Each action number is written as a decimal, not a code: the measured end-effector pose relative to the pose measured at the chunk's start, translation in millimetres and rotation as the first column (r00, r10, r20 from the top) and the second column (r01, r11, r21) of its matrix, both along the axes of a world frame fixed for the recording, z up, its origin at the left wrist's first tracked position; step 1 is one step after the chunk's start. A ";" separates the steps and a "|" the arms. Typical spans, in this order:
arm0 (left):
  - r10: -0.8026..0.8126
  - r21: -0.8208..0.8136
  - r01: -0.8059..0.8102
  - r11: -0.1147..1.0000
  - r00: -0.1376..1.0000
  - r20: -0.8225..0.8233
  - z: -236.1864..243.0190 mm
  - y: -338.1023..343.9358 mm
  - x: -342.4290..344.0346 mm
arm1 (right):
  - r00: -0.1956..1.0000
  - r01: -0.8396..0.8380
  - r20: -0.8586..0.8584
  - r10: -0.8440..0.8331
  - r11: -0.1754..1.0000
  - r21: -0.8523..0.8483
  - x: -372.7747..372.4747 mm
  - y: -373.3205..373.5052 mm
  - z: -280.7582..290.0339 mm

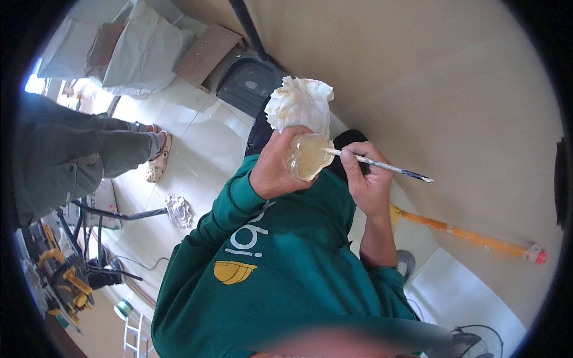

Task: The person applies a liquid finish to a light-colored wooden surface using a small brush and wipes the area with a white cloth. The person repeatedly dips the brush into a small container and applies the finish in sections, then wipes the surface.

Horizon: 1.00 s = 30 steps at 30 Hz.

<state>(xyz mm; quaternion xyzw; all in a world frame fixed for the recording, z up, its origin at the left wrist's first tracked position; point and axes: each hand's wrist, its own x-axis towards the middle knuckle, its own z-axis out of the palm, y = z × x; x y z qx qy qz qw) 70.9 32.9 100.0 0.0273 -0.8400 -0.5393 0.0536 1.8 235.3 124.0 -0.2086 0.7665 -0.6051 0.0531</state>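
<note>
My left hand [276, 167] is wrapped round a clear plastic cup [307, 160], which is tilted and has something pale yellowish inside. A crumpled white cloth [303, 106] with faint yellow stains sits just beyond the cup, against the same hand; whether its fingers grip the cloth is hidden. Between the thumb and fingers of my right hand [367, 176] is a slim, paint-stained paintbrush [388, 166]. Its pale end reaches into the cup's mouth, while the dark, smudged end points out to the right.
A pale wood-toned panel [453, 101] rises at the right, with an orange pole [465, 231] near it. Beyond my hands is a black dustpan [248, 80]. Another person's legs [89, 152] stand at left, near yellow-black power tools [65, 280]. A fan [477, 343] is lower right.
</note>
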 end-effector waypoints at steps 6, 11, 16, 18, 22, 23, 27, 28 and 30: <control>-0.057 -0.060 0.057 0.997 0.998 -0.002 -1.9 10.1 -10.4 | 0.989 -0.026 -0.145 0.043 0.993 0.116 -0.2 -1.0 -2.6; -0.129 -0.073 0.128 0.989 0.992 -0.009 -3.9 8.0 -14.6 | 0.991 0.020 -0.133 -0.006 0.994 0.105 1.9 -2.4 -10.2; -0.130 -0.070 0.128 0.989 0.991 -0.032 -8.3 4.7 -19.1 | 0.994 0.052 -0.098 -0.039 0.990 0.133 2.6 -5.5 -10.0; -0.138 -0.065 0.136 0.989 0.990 -0.031 -9.5 1.7 -19.3 | 0.994 0.032 -0.105 -0.017 0.990 0.137 3.2 -8.5 -8.8; -0.154 -0.064 0.151 0.986 0.987 -0.042 -12.7 0.6 -19.4 | 0.992 0.078 -0.111 -0.063 0.988 0.135 7.5 -14.2 -7.3; -0.154 -0.064 0.151 0.986 0.987 -0.045 -13.9 0.4 -19.8 | 0.993 0.069 -0.105 -0.053 0.986 0.152 9.2 -15.0 -7.6; -0.139 -0.014 0.139 0.990 0.988 -0.061 -18.7 0.7 -21.0 | 0.987 0.124 -0.115 -0.112 0.986 0.108 13.5 -16.9 -10.6; -0.140 0.003 0.140 0.990 0.988 -0.065 -19.5 -0.9 -20.7 | 0.988 0.119 -0.108 -0.107 0.987 0.109 13.9 -17.5 -11.5; -0.137 0.019 0.138 0.990 0.989 -0.057 -21.1 -1.0 -20.7 | 0.992 0.108 -0.077 -0.099 0.986 0.127 13.4 -18.4 -13.1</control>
